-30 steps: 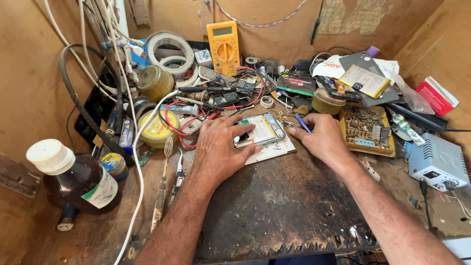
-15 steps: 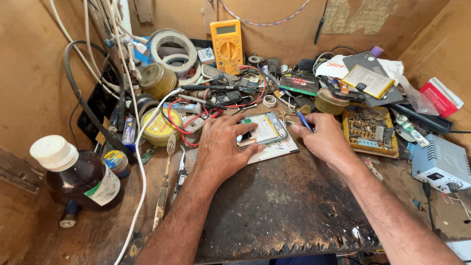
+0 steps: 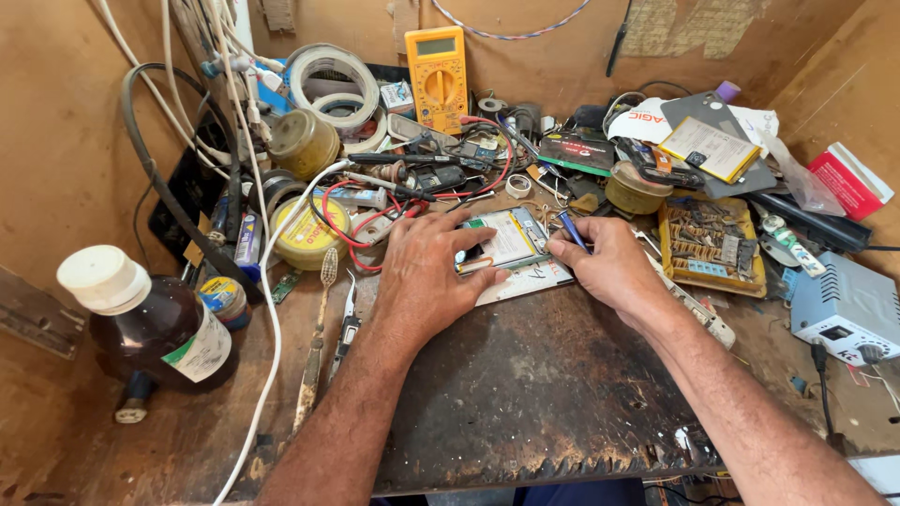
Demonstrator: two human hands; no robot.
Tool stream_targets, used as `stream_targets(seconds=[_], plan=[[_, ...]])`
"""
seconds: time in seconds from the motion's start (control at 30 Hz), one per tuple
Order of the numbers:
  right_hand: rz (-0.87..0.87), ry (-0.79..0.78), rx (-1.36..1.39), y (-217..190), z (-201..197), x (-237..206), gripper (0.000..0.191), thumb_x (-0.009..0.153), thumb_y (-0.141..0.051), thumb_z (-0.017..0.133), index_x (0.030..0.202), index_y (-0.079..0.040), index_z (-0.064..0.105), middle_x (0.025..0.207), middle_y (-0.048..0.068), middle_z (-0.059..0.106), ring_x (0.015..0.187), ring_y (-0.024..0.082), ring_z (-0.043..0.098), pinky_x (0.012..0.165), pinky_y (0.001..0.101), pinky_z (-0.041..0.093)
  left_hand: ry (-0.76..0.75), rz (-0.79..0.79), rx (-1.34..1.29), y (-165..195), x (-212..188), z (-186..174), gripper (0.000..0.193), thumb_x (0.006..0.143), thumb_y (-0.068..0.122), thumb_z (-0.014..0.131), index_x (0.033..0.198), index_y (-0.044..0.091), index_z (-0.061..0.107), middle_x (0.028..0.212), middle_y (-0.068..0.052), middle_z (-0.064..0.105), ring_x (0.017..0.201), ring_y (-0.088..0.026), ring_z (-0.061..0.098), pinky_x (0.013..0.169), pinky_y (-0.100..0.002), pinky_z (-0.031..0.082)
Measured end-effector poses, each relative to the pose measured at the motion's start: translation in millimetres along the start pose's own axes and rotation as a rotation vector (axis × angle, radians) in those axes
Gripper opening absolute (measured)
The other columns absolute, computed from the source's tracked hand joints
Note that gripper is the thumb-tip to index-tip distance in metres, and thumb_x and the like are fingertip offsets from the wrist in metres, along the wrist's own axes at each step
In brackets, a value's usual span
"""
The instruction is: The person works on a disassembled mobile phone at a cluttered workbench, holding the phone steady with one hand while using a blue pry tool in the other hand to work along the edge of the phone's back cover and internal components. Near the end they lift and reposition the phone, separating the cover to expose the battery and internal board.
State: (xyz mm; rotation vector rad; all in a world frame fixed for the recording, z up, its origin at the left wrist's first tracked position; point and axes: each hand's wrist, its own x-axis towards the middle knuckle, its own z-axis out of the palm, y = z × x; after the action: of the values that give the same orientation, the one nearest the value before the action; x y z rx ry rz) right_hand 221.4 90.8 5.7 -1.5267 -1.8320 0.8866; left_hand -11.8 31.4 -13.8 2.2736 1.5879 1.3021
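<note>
Two sets of fingers meet over an opened phone (image 3: pixel 506 242) lying back-up on a white sheet near the bench's middle. Left hand (image 3: pixel 433 274) presses down on it, fingers spread and covering its left end. Right hand (image 3: pixel 609 265) pinches a blue-handled tool (image 3: pixel 572 230), probably a screwdriver, tip hidden. Tangled wires (image 3: pixel 375 211) and a yellow multimeter (image 3: pixel 437 66) sit behind.

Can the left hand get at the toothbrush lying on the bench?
Probably yes: the left hand rests on the opened phone, and the toothbrush lies uncovered just to its left, beside the tweezers.
</note>
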Motion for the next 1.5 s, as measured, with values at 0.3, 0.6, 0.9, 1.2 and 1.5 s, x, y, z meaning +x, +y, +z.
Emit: stream_targets(seconds=[0.3,0.6,0.9,1.2,1.5], plan=[[-0.016,0.060,-0.131,-7.1,2.4,-4.6,0.018,0.094,-0.015,0.070,0.103,0.000,0.076,0.084,0.008,0.076,0.073,0.011,0.063,0.069,0.0324,0.051,-0.017,-0.009,0.011,0.9,0.9,0.1,0.051,0.072,0.044,0.086,0.114,0.015,0.079,0.136,-0.014,0.066,0.128,-0.030,0.057,0.110,-0.049,0.034],[-0.024,0.027,-0.167,-3.8,-2.3,-2.3,0.020,0.094,-0.017,0.070,0.103,0.000,0.075,0.083,0.008,0.076,0.074,0.011,0.064,0.070,0.0324,0.051,-0.012,-0.014,0.020,1.0,0.9,0.8,0.052,0.072,0.044,0.086,0.115,0.015,0.079,0.135,-0.015,0.065,0.129,-0.031,0.055,0.111,-0.051,0.032],[-0.046,0.011,-0.055,1.1,-5.6,0.9,0.018,0.093,-0.017,0.072,0.100,0.000,0.075,0.080,0.002,0.073,0.070,0.006,0.060,0.062,0.0265,0.049,-0.019,-0.014,0.022,-0.5,0.9,2.3,0.053,0.073,0.045,0.085,0.116,0.015,0.079,0.136,-0.016,0.065,0.131,-0.032,0.055,0.113,-0.052,0.030],[0.150,-0.047,0.163,-5.1,-9.8,-2.0,0.019,0.096,-0.019,0.071,0.103,-0.001,0.073,0.065,0.000,0.053,0.050,0.007,0.039,0.042,0.0276,0.026,-0.007,-0.009,0.015,-1.3,0.5,2.2,0.052,0.073,0.044,0.085,0.116,0.015,0.079,0.136,-0.016,0.065,0.131,-0.032,0.055,0.113,-0.051,0.032],[0.107,-0.027,0.125,0.5,-10.0,-1.2,0.024,0.093,-0.021,0.074,0.104,0.000,0.073,0.073,0.002,0.061,0.055,0.008,0.043,0.043,0.0259,0.029,-0.012,-0.006,0.011,-0.3,0.9,0.5,0.053,0.073,0.045,0.085,0.115,0.014,0.079,0.137,-0.016,0.065,0.130,-0.032,0.055,0.112,-0.051,0.032]])
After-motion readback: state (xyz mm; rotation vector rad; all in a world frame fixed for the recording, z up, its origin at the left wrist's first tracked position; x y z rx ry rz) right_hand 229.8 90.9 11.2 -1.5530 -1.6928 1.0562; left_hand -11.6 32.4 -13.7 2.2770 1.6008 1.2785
